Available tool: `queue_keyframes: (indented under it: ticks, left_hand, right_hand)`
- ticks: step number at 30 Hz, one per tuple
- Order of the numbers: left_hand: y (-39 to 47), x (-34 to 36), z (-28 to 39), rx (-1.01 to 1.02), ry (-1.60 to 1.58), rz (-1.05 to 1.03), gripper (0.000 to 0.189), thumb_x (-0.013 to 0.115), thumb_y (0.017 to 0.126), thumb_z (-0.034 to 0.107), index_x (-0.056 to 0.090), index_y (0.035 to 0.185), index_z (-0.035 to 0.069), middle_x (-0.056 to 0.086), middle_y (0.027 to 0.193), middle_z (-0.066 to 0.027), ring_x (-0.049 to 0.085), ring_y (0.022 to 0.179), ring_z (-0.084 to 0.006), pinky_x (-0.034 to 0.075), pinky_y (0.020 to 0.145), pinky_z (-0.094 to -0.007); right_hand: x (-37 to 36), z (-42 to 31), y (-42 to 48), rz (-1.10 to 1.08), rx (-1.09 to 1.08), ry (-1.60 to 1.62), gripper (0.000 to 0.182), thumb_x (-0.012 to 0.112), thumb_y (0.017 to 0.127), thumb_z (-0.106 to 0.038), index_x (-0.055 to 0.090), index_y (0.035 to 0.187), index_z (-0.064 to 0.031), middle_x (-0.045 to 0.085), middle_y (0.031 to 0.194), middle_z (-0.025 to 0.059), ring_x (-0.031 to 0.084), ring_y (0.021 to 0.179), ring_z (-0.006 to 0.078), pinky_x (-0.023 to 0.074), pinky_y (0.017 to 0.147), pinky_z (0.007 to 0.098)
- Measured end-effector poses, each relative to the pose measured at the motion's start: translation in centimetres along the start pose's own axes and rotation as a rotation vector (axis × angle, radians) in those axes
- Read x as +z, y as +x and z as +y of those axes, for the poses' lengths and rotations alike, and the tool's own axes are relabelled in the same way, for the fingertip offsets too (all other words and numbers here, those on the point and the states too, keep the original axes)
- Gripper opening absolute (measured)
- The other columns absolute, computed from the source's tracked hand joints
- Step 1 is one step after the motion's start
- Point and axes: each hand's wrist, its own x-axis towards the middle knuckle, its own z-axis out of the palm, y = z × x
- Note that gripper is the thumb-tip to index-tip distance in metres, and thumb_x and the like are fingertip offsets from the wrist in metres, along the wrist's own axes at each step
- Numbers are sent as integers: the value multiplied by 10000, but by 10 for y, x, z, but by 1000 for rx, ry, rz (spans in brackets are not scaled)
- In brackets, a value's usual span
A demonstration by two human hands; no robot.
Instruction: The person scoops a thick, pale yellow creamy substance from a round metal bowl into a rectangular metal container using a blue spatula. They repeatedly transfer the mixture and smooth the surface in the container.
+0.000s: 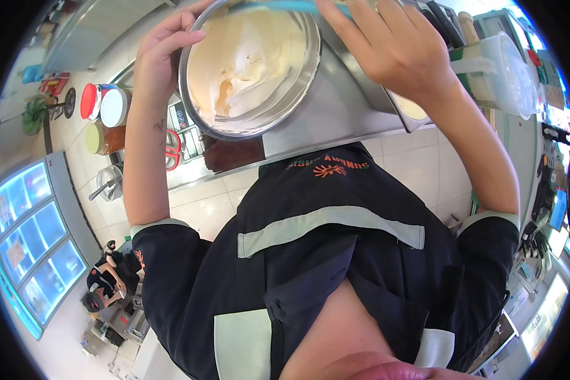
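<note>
A steel mixing bowl (285, 102) holds a pale cream or batter (249, 52) with lighter streaks, and it is tipped towards me. My left hand (171, 47) grips its rim at the left, thumb over the edge. A blue spatula (285, 5) lies across the bowl's far side, partly cut off by the picture's top. My right hand (394, 45) is closed around the spatula's right end. Below my right wrist stands a metal pan (403, 116) with pale yellow contents, partly hidden by my arm.
Left of the bowl are a digital scale (183, 116), red-handled scissors (172, 149), lidded jars (116, 107) and a glass jar with a spoon (109, 183). A clear plastic pitcher (503, 76) stands at right. The steel counter's edge (313, 148) runs before me. Another person (107, 280) is at far lower left.
</note>
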Motion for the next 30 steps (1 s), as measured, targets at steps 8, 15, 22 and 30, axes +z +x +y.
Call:
queue_keyframes:
  ticks: [8, 15, 22, 30]
  left_hand:
    - [-2, -1, -3, 44, -3, -60, 149, 584, 639, 19, 438, 621, 40, 531, 1277, -278, 551, 1109, -256, 405, 939, -305]
    - [-13, -3, 8, 48, -3, -91, 163, 579, 630, 17, 419, 615, 43, 546, 1265, -270, 556, 1096, -244, 418, 927, -292]
    - [-14, -14, -1, 77, -79, -81, 164, 580, 617, 8, 419, 613, 41, 544, 1270, -269, 554, 1116, -255, 419, 945, -296]
    - [-15, -22, -6, 71, -53, -83, 145, 583, 628, 5, 440, 635, 27, 530, 1286, -274, 556, 1099, -249, 396, 956, -293]
  right_hand:
    - [11, -30, 11, -360, 106, 256, 350, 586, 731, -152, 657, 1050, -27, 541, 714, 49, 513, 596, 154, 412, 507, 271]
    - [25, -66, -22, -308, 439, 401, 196, 669, 822, -224, 678, 1003, -149, 536, 651, -13, 544, 533, 160, 399, 443, 300]
    - [13, -91, -22, -313, 626, 603, 196, 673, 810, -222, 687, 986, -135, 540, 615, 1, 546, 518, 196, 404, 440, 324]
    - [11, -120, -29, -281, 812, 818, 190, 714, 771, -193, 713, 945, -115, 601, 630, 20, 526, 490, 201, 397, 445, 312]
